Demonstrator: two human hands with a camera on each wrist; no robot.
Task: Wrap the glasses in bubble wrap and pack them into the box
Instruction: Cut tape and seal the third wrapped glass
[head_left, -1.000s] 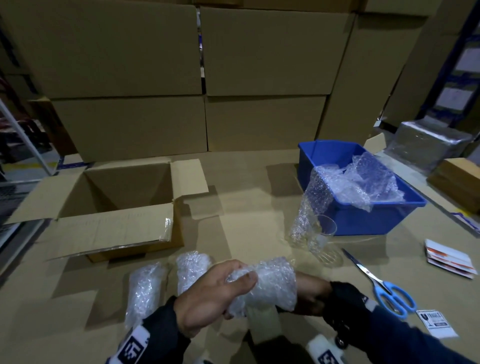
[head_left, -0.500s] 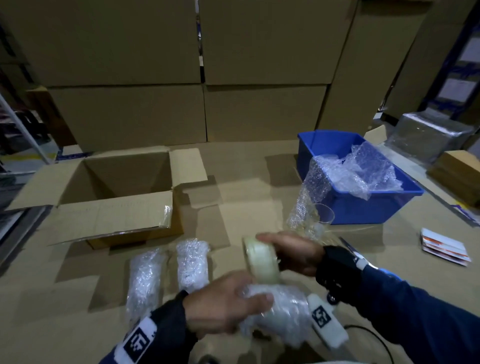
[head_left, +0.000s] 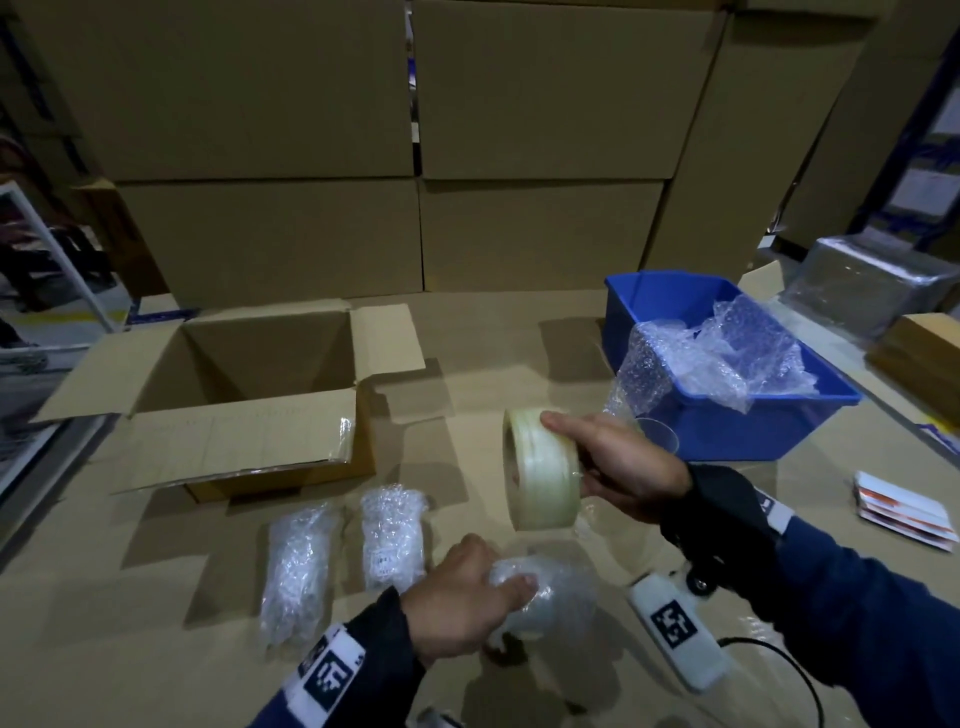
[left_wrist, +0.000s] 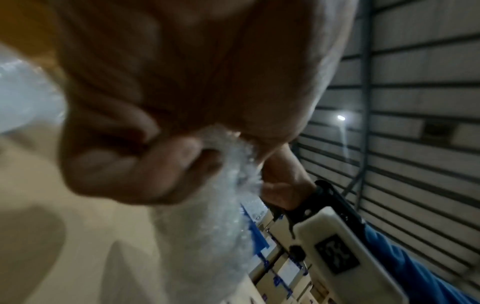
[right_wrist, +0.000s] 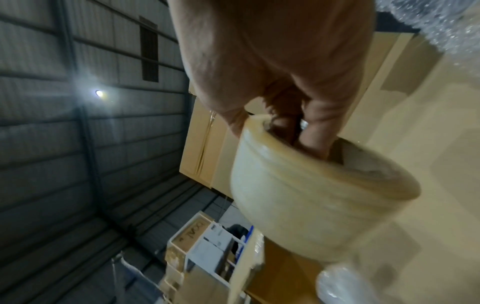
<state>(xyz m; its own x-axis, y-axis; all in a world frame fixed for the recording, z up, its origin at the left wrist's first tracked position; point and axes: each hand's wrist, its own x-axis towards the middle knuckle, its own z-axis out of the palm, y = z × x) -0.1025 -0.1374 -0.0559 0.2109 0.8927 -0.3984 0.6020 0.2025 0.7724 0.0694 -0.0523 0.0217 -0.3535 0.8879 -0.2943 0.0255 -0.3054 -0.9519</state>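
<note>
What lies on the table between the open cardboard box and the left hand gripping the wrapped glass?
In the head view, two bubble-wrapped bundles lie side by side between the open cardboard box and the left hand.

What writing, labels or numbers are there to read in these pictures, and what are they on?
Nothing reads cleanly.
Shelf carton: large dark letters, upside down and blurred, unreadable.
Sticker on a wrapped glass: too small to read.
Open box flap: a faint printed line, unreadable.
Cards: orange print, too small to read.
Wrist tag: a square code pattern, no words.
</note>
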